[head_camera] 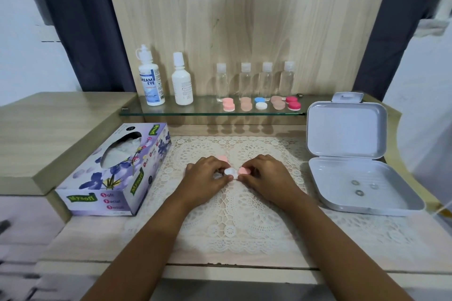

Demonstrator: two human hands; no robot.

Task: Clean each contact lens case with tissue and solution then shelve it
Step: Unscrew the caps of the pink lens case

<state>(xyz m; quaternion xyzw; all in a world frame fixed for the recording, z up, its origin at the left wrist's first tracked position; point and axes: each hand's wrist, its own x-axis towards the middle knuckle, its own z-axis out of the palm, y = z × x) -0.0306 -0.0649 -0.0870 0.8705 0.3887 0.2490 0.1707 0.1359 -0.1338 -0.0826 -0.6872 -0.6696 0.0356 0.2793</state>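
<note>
**lace, a grey box and four clear bottles**

a cream lace mat (244,222) covers the middle of the pale wooden bench (97,239). at the right lies a grey hinged box (347,129), open, with its lid tilted up and back toward the wall. three small rings (358,193) sit near one another in its ribbed bottom half. four small clear bottles (245,83) with pale flip caps stand upright in a row in front of the light wooden panel (244,7). a dark curtain (93,19) hangs on each side of that panel. to the left a raised wooden ledge (49,129) steps up from the bench. below the ledge are blurred drawer fronts (19,227).
</note>
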